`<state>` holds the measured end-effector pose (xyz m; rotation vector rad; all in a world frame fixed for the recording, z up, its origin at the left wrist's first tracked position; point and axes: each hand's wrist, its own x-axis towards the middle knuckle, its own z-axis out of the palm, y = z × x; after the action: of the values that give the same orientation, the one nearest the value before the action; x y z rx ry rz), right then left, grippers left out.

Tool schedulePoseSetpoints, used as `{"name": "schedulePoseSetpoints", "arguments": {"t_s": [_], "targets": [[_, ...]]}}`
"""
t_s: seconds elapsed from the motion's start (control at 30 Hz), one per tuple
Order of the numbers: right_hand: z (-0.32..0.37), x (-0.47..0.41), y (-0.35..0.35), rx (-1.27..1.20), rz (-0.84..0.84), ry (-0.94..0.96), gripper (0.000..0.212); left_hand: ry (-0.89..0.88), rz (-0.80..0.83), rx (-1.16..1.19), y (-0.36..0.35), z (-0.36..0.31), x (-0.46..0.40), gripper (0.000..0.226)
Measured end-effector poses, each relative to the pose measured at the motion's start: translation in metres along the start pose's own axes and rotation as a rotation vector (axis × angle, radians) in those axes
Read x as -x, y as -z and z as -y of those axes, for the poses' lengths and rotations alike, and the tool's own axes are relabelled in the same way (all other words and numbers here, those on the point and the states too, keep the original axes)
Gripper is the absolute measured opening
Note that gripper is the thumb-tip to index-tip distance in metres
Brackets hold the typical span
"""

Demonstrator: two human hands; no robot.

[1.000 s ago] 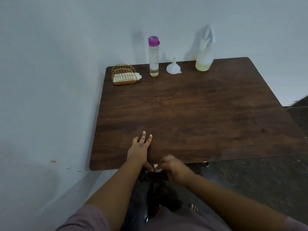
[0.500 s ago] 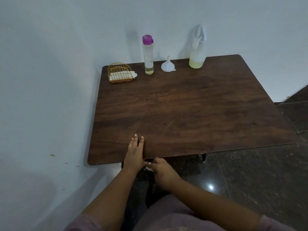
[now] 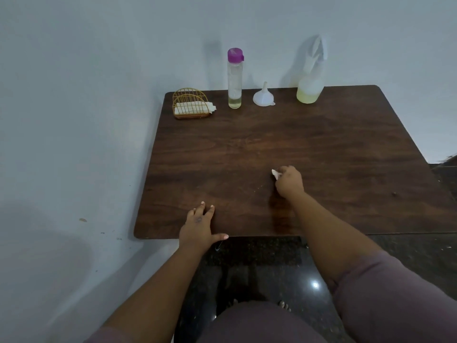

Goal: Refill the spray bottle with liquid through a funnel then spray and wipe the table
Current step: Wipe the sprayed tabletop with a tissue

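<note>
Right hand (image 3: 289, 181) bunches what looks like a tissue (image 3: 275, 173), spray bottle (image 3: 310, 80) well beyond; left hand (image 3: 199, 227) rests flat nearer, fingers spread. Loose wad could shed scraps while wiping.

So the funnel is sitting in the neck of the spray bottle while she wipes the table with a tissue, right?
Not quite. In the head view the funnel stands upside down on the table, apart from the spray bottle. The rest holds: her right hand holds a tissue against the tabletop.
</note>
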<state>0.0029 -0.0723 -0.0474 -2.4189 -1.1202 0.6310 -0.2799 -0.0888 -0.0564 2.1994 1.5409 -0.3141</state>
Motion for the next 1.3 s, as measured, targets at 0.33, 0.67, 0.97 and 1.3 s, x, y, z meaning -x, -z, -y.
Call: {"name": "schedulePoseSetpoints", "arguments": {"t_s": [0.33, 0.67, 0.97, 1.3], "targets": [[-0.006, 0.14, -0.063, 0.11, 0.516, 0.75, 0.041, 0.028, 0.071, -0.003, 0.009, -0.005, -0.003, 0.1], [-0.036, 0.036, 0.014, -0.076, 0.092, 0.075, 0.027, 0.02, 0.099, -0.056, 0.012, -0.004, -0.009, 0.102], [-0.01, 0.161, -0.061, 0.066, 0.537, 0.718, 0.037, 0.001, 0.037, -0.061, 0.013, -0.002, -0.004, 0.1], [-0.071, -0.011, 0.069, -0.176, -0.124, -0.213, 0.03, -0.102, -0.114, -0.019, -0.001, -0.038, 0.005, 0.088]]}}
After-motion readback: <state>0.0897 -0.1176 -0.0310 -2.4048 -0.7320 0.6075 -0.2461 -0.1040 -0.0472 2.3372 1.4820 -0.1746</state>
